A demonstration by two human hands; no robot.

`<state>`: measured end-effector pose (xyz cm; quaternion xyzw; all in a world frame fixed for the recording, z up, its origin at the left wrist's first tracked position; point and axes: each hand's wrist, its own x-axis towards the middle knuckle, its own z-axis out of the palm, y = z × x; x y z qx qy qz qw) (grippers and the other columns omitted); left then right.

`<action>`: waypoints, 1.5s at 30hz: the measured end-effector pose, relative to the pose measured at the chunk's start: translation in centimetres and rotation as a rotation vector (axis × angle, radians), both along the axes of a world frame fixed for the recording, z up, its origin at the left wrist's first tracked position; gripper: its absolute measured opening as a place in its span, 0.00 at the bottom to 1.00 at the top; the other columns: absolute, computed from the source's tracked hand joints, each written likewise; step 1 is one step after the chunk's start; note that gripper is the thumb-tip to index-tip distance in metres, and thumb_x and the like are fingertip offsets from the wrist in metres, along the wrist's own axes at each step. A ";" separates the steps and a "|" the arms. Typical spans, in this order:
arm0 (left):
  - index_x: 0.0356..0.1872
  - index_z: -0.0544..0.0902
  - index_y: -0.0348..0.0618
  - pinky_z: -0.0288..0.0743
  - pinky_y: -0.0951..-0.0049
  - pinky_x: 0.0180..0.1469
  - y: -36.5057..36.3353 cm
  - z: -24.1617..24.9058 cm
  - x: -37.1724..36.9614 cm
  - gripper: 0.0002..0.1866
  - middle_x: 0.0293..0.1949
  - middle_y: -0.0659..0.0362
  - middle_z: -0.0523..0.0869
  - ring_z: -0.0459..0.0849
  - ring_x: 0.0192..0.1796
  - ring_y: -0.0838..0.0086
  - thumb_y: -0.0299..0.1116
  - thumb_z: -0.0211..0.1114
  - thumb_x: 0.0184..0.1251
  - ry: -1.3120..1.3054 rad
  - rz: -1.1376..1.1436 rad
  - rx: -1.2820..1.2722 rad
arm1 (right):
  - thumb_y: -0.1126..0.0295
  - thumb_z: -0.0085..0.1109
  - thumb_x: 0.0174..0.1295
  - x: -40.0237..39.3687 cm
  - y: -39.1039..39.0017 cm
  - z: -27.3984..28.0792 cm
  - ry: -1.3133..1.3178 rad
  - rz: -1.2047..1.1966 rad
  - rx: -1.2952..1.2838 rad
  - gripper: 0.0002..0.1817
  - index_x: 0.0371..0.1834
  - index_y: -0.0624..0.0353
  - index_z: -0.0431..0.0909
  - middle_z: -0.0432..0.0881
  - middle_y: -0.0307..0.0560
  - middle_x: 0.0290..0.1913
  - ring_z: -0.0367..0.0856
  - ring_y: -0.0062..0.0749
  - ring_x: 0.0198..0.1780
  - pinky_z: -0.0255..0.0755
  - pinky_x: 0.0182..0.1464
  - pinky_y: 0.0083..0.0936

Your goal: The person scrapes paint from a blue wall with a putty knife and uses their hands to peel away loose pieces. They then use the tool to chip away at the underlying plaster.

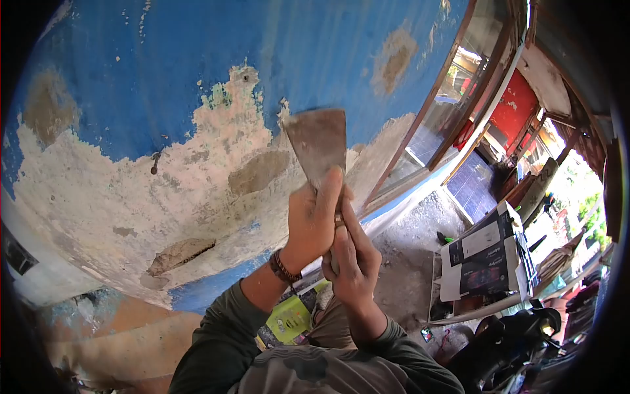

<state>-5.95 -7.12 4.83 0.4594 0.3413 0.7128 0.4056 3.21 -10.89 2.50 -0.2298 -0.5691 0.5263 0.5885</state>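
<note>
A paint scraper (319, 141) with a wide, worn metal blade points up in front of me, its blade edge overlapping the blue paint on the wall (216, 39). My left hand (310, 220), with a beaded bracelet at the wrist, is closed around the scraper where the blade meets the handle, thumb lying along the blade. Lower down, my right hand (354, 259) grips the handle, most of which the fingers hide. Around the blade, the paint has a ragged border, with bare whitish plaster (197, 177) below it and rough grey-brown patches.
To the right stands a window frame (430, 125) with glass panes. A black and white carton (482, 253) sits on a stand beyond the concrete floor (410, 243). A dark motorcycle (505, 348) is at the lower right. A yellow-green packet (289, 318) lies below my arms.
</note>
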 end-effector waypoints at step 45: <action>0.23 0.77 0.36 0.64 0.80 0.24 -0.1 -2.6 -0.3 0.21 0.19 0.64 0.77 0.71 0.22 0.85 0.43 0.52 0.72 -0.054 -0.015 0.002 | 0.68 0.41 0.72 0.2 -0.6 -2.4 -0.165 -0.074 -0.041 0.23 0.70 0.59 0.59 0.73 0.31 0.29 0.60 0.09 0.21 0.54 0.20 0.10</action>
